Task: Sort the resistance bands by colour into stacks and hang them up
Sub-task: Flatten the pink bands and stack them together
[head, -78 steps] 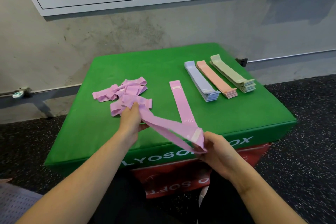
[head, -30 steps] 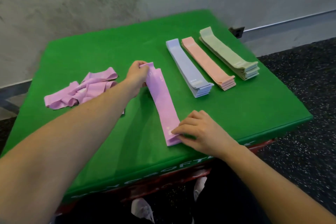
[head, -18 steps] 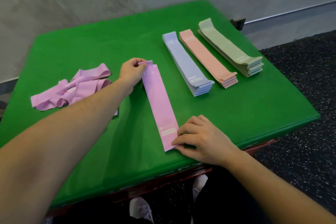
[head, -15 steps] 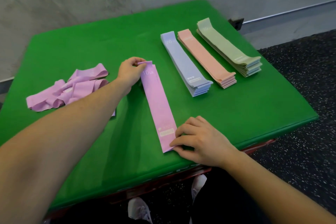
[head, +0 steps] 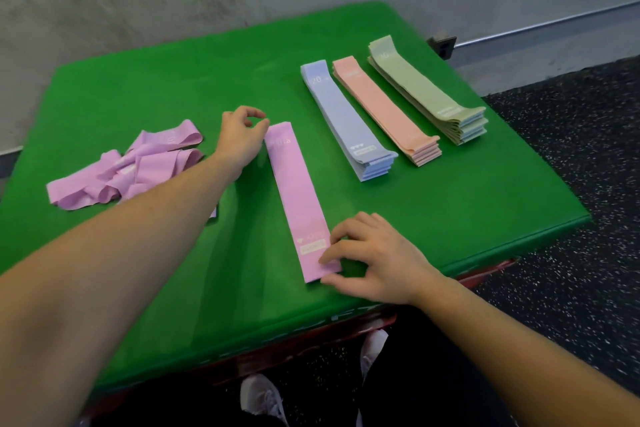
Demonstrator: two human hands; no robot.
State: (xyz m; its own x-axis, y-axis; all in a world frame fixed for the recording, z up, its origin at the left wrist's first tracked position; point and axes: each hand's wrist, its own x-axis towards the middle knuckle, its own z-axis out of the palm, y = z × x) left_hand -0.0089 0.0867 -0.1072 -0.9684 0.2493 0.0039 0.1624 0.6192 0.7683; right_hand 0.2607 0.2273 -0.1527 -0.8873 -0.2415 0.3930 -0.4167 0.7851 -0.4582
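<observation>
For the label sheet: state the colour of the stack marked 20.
Pale blue, clearest in the head view.

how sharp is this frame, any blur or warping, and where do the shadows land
Head view: fairly sharp in the centre, where the "20" on the blue stack reads; soft toward the edges, wide-angle stretch on the near left forearm. Lighting is even, without harsh glare; the left hand casts a soft shadow on the green box top beside the flat pink band.

Soft, even, fairly bright light falls on the green surface (head: 173,87), with faint shadows beneath the forearms. Wide-angle bending curves its edges. Detail is slightly soft, the printed lettering perhaps motion-blurred.
</observation>
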